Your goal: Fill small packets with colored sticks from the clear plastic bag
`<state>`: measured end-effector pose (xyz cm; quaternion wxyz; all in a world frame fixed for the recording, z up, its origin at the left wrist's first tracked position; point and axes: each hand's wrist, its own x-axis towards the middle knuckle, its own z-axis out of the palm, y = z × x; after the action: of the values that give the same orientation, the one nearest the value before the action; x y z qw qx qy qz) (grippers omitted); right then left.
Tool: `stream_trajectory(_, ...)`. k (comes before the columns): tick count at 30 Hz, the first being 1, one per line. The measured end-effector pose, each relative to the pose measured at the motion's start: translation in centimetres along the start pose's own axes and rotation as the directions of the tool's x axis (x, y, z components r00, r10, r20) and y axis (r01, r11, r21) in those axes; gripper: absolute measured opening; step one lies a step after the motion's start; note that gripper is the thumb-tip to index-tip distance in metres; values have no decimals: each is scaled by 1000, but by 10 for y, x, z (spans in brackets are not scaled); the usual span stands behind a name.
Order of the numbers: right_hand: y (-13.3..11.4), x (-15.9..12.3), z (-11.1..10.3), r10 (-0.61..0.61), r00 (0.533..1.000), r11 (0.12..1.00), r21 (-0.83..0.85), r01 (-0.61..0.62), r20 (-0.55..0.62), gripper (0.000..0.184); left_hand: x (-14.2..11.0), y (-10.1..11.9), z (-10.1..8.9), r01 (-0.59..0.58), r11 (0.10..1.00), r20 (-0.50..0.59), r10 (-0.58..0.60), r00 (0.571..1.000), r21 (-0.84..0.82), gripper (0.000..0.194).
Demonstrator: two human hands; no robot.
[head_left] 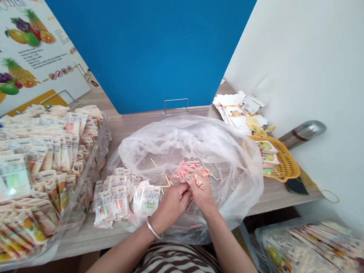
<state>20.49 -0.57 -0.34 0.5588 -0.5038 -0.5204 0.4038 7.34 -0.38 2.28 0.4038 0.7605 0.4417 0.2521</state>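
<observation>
A large clear plastic bag [233, 143] lies spread open on the table in front of me, with a pile of thin pink, orange and green sticks [200, 168] in it. Over the near side of the pile my left hand [174, 202] and my right hand [201, 195] meet, fingers closed and fingertips together. Small pale bits show at the right fingers; what the hands pinch is too small to make out. Just left of my left hand lie flat printed sachets [148, 200], and beside them a stack of small clear packets [111, 198] with coloured sticks inside.
A clear bin [95, 145] crammed with packets fills the left side. At the right are an orange basket [284, 159] with sachets, a metal flask [306, 133] and printed papers [240, 110]. Another full bin [265, 237] stands lower right. A blue panel [152, 43] rises behind the table.
</observation>
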Motion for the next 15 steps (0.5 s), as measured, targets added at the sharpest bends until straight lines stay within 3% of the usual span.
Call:
stream_trajectory(2, -1, -1, -1, -53, 998, 993, -108, 50, -29, 35, -16, -5, -15, -8, 940, -3, 9, 1000, 341, 20)
stream_trajectory(5, -1, -4, -2, -65, 998, 973, -222, 60, -13, 36, -46, -27, -35, 104, 728, -100, -49, 994, 678, 25)
stream_trajectory(7, 1, -7, 0, -26, 999, 964, -264, 30, 19, 38, -65, -47, -42, 143, 667, -162, -33, 986, 731, 21)
stream_trajectory(10, 2, -11, 9, 62, 997, 959, -280, -48, 41, 40, -84, -70, -41, 91, 692, -201, 80, 976, 716, 7)
stream_trajectory(13, 4, -14, 22, 140, 988, 957, -264, -117, 72, 41, -91, -74, -38, 34, 722, -270, 215, 939, 691, 9)
stream_trajectory(15, 5, -15, 31, 184, 978, 963, -216, -159, 100, 40, -91, -68, -39, 8, 738, -348, 309, 885, 675, 7)
